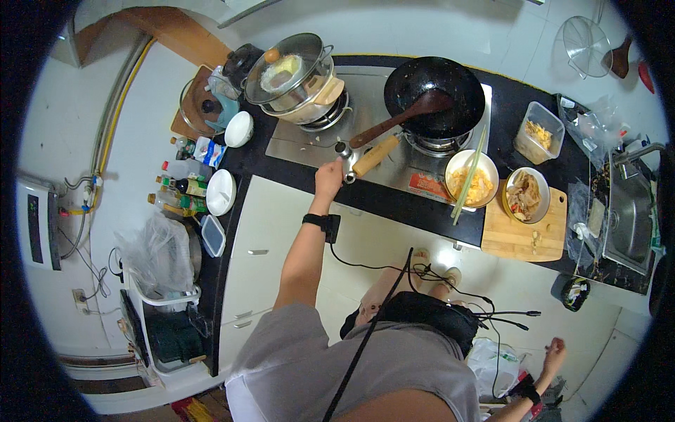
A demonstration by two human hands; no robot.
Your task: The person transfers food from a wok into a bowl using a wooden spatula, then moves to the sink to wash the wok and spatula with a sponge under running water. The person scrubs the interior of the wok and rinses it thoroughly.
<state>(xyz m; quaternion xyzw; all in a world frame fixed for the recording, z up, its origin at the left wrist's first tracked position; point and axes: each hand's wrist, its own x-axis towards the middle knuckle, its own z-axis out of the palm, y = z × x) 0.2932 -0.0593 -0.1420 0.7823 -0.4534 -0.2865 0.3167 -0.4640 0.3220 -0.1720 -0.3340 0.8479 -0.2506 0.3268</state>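
My left hand (328,179), fingers curled, is at the front edge of the steel gas stove (364,89), right beside a metal control knob (343,149). Its fingertips are hidden, so a grip on the knob cannot be made out. Close to that hand is the wooden handle (375,155) of a black wok (435,124) on the right burner. A dark wooden spatula (390,122) rests in the wok, its handle over the rim. Low at my right side, away from the counter, hangs my right hand (555,349), loosely curled with no object visible in it.
A lidded pot (287,79) stands on the left burner. Chopsticks (469,179) lie across a bowl of egg (477,184). Another food bowl (527,195) sits on a cutting board (522,242), left of the sink (627,221). Cables (379,266) hang before my body.
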